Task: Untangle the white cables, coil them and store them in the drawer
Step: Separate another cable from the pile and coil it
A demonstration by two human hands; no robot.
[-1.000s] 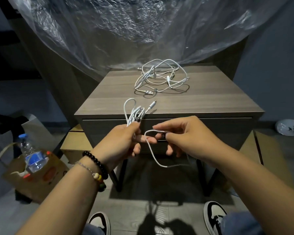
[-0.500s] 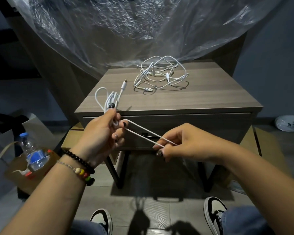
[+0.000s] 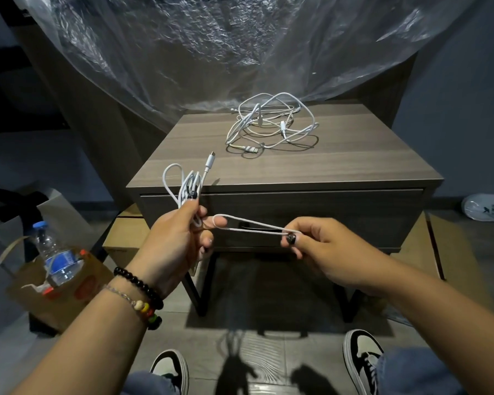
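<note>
Taking the wooden nightstand (image 3: 283, 166) as our landmark, we began far to its left, where a water bottle (image 3: 54, 258) stood in a brown paper bag (image 3: 69, 283) on the floor.

Nearer the nightstand's front left corner, our left hand (image 3: 171, 246) was closed around a bundle of white cable (image 3: 187, 185). The coiled loops rose above the fist, the thumb pressed against them, and one plug end (image 3: 210, 161) stuck up past the worktop edge. That wrist wore a dark bead bracelet (image 3: 139, 283) and a thinner chain with coloured beads.

From the left hand a narrow doubled loop of the same cable (image 3: 251, 225) ran taut across the front of the closed drawer (image 3: 325, 212) to our right hand (image 3: 325, 252). The right hand pinched the far end of the loop between thumb and forefinger, with the other fingers curled loosely beneath.

On the worktop, toward the back and right of centre, the remaining white cables (image 3: 271, 124) lay in a loose tangle, well apart from both hands, with several plugs showing among the strands.

Behind the nightstand a sheet of clear plastic (image 3: 240, 47) hung down, its lower edge just behind the tangle. To the nightstand's far right a white bag (image 3: 485, 208) lay on the floor. Below, in front of the nightstand, we saw the tips of our two black-and-white shoes (image 3: 362, 357).
</note>
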